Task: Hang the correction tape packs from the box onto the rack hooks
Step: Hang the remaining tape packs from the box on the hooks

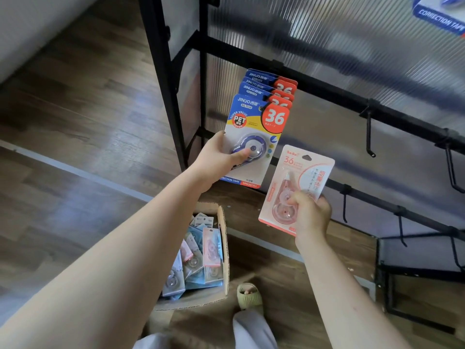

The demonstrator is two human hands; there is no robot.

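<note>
- Nearest the viewer, at about 6 o'clock in the frame, an open cardboard box (222,250) sits on the wooden floor (75,122). It holds a loose heap of correction tape packs (198,260) in pink, blue and grey, lying at mixed angles.
- At about 4 o'clock from centre, the right hand (310,214) grips a pink pack (297,187) by its lower half, thumb curled over the clear blister. The pack's long axis runs from 7 o'clock up to 1 o'clock, hang hole at the top, printed face toward the viewer. It is held in the air, not yet on any hook.
- Just left of centre, the left hand (219,154) grasps the front blue pack (254,139) of a row already on the rack, thumb pressed on its blister and fingers wrapped behind the left edge. That pack's long axis tilts slightly, top toward 12 to 1 o'clock.
- Behind it, several matching blue packs (264,84) overlap toward 12 o'clock; the hook carrying them is hidden.
- Farther off at 3 o'clock, bare black hooks (369,137) hang from the rack's black bars (327,89), in front of a ribbed translucent panel.
- Risk, as a judgement: the pink pack's hole is small and the pack is tilted, so it could miss a hook tip and slip from a low grip.
- A pull by the left hand could drag the blue row off its hook.
- The pink pack might also land among the blue ones, mixing the kinds.
</note>
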